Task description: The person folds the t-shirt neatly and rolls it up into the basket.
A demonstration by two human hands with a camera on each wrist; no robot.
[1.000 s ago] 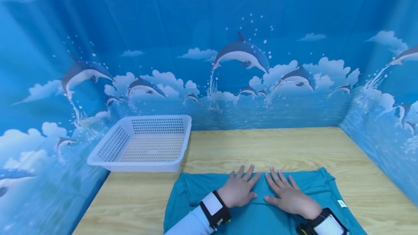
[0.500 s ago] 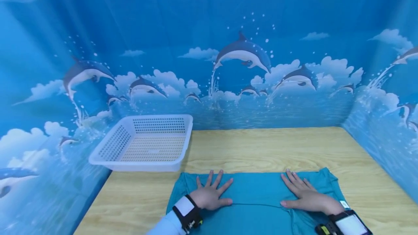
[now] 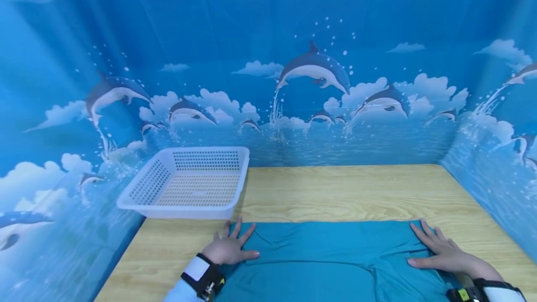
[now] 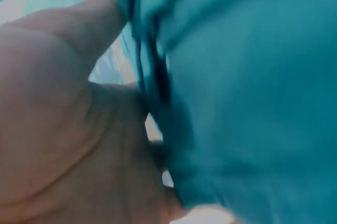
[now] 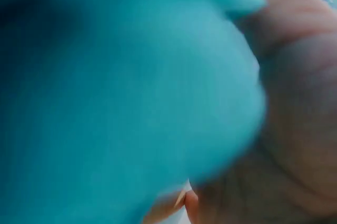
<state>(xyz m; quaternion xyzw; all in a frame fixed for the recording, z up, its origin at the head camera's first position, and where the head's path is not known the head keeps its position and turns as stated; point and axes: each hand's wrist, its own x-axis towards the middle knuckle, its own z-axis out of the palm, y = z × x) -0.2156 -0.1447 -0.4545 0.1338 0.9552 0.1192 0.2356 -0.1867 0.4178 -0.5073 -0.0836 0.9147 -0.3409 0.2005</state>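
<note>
A teal cloth garment lies spread over the near part of the table in the head view, its lower part cut off by the frame. A folded edge runs across it and bends downward on the right. My left hand rests at its left side with fingers spread and straight. At the right side my right hand lies with extended fingers on the cloth's edge. In the left wrist view the garment bunches beside the thumb. The right wrist view shows the garment blurred against the palm.
A white perforated plastic basket stands at the back left of the wooden table, with nothing visible inside. A blue dolphin-print curtain surrounds the table at the back and sides.
Both hands have slid apart from the garment's middle, the left toward its left side and the right toward its right side. The cloth between them looks flatter and its fold line shows.
</note>
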